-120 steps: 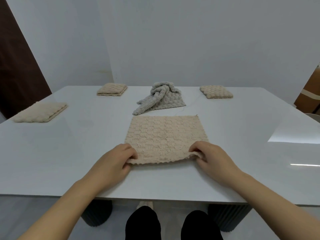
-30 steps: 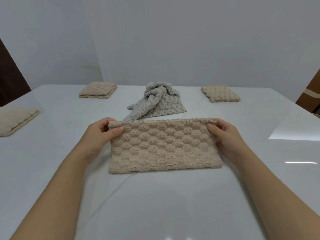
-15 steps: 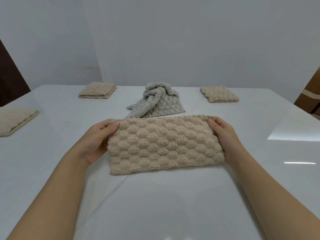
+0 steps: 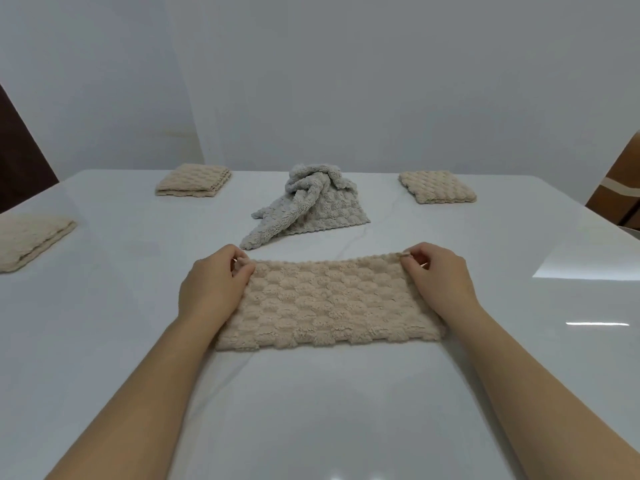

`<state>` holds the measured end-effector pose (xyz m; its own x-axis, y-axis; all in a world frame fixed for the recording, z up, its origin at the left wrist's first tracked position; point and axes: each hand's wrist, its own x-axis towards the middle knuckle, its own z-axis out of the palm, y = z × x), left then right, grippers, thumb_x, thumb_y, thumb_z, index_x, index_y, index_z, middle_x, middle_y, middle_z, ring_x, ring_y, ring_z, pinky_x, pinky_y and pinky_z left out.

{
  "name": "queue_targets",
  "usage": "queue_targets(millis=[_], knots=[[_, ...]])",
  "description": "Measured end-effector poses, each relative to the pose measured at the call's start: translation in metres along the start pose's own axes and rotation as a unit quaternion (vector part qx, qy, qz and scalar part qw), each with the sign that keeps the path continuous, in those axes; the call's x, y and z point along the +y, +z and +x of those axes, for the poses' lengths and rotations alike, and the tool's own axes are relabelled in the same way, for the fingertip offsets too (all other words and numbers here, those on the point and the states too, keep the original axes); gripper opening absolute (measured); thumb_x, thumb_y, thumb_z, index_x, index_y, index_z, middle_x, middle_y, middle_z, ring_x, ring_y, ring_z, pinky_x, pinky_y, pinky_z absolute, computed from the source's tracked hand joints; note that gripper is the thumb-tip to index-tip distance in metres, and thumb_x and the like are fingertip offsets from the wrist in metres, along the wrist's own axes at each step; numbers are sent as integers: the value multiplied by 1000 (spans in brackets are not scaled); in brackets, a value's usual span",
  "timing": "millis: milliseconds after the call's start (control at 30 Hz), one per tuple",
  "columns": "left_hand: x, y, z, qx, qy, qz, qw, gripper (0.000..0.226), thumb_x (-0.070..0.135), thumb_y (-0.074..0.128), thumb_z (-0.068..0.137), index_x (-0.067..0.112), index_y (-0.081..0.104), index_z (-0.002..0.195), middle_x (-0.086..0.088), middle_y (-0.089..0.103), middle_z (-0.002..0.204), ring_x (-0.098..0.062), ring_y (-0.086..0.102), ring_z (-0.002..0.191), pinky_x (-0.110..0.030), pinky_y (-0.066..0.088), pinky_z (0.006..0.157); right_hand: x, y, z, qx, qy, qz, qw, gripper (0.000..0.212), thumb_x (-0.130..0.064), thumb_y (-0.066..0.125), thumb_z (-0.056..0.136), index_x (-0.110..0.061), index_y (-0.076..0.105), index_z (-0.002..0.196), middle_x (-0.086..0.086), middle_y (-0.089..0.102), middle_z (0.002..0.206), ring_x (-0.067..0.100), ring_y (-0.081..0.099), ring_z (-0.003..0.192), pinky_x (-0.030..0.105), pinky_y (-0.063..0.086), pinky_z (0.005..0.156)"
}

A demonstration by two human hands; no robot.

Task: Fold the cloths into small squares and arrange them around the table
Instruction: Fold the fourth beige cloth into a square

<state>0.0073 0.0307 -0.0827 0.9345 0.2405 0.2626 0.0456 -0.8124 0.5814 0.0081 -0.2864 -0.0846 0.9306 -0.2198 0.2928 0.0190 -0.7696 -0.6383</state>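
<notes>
A beige bubble-textured cloth (image 4: 329, 303), folded in half into a wide rectangle, lies flat on the white table (image 4: 311, 410) in front of me. My left hand (image 4: 213, 287) pinches its far left corner. My right hand (image 4: 438, 277) pinches its far right corner. A crumpled grey cloth (image 4: 308, 206) lies just beyond, in the middle of the table. Folded beige squares sit at the far left (image 4: 193, 180), the far right (image 4: 437, 187) and the left edge (image 4: 29, 240).
A white wall rises behind the table. A dark door panel (image 4: 20, 161) stands at the left. A brown cardboard box (image 4: 620, 188) is at the right edge. Bright light reflections lie on the table's right side.
The cloth, open flat four seconds ago, has been folded in half away from me. Since half a second ago its upper layer has settled flat and my hands sit at the far corners.
</notes>
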Motion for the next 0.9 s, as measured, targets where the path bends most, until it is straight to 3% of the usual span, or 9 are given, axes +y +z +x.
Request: queue_targets(millis=[100, 233, 333, 400, 467, 900], knots=[[3, 5, -1, 26, 19, 51, 998, 28, 30, 56, 93, 26, 56, 120, 2, 63, 109, -24, 58, 102, -37, 47, 77, -3, 5, 1, -4, 7, -56, 998, 16, -29, 56, 95, -26, 66, 107, -8, 68, 101, 17, 61, 95, 35, 48, 81], [26, 5, -12, 31, 120, 62, 990, 49, 23, 45, 99, 12, 38, 146, -7, 41, 149, -24, 36, 136, -40, 33, 108, -23, 4, -6, 33, -86, -118, 989, 42, -21, 45, 99, -14, 49, 140, 5, 52, 142, 24, 44, 132, 40, 30, 109], [50, 19, -31, -86, 213, 78, 970, 55, 33, 24, 103, 13, 21, 154, -2, 18, 161, -16, 12, 148, -37, 10, 121, -51, 17, -27, -100, -165, -143, 971, 53, -28, 31, 104, -13, 22, 154, 2, 18, 162, 21, 10, 150, 42, 7, 121], [53, 34, -39, -169, 222, 132, 951, 57, 38, 16, 104, 16, 6, 156, 2, 0, 163, -11, -5, 149, -39, -1, 122, -55, 33, -38, -202, -166, -196, 945, 59, -39, 21, 104, -18, 5, 157, -2, -3, 164, 20, -9, 151, 45, -5, 121], [48, 41, -38, -208, 204, 177, 940, 60, 43, 13, 103, 18, 0, 156, 3, -8, 163, -11, -12, 148, -40, -5, 121, -51, 42, -40, -250, -155, -235, 926, 62, -47, 15, 103, -21, -1, 157, -4, -9, 164, 20, -15, 150, 48, -10, 120], [14, 25, -27, -197, 111, 215, 950, 63, 49, 10, 101, 21, -2, 156, 2, -10, 163, -16, -11, 149, -44, -5, 121, -36, 35, -36, -237, -91, -259, 932, 63, -53, 11, 101, -25, -2, 157, 0, -9, 164, 22, -13, 150, 48, -8, 120]])
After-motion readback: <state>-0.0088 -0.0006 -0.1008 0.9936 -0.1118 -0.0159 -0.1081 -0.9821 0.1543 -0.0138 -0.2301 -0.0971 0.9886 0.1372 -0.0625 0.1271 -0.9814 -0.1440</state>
